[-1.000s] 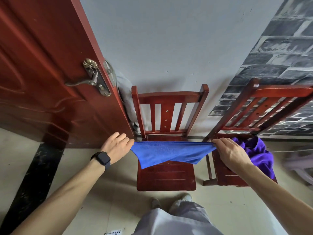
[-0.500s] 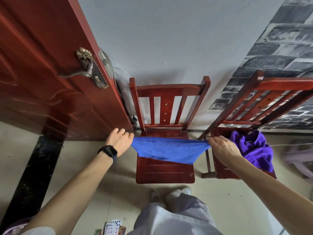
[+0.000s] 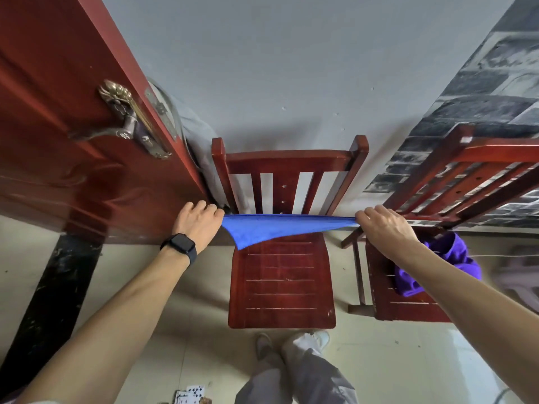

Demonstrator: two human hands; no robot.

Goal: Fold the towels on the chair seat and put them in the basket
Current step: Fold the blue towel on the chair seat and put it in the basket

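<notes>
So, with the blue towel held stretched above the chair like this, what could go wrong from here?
1. The blue cloth towel is held only at its two ends by the left hand and right hand; a slipped pinch could drop it to the floor.
2. Its hanging corner droops unevenly, so the fold on the red wooden chair seat may come out crooked.
3. No basket is in view.

A plain room corner with a door, two wooden chairs and a tiled floor.

A glossy red-brown door (image 3: 67,135) with a brass lever handle (image 3: 125,123) stands at the left beside a pale grey wall (image 3: 291,68). Brick-patterned wallpaper (image 3: 478,100) covers the right wall. Two red slatted chairs (image 3: 281,281) (image 3: 478,170) stand side by side on beige floor tiles (image 3: 204,330) with a black strip (image 3: 49,295).
</notes>
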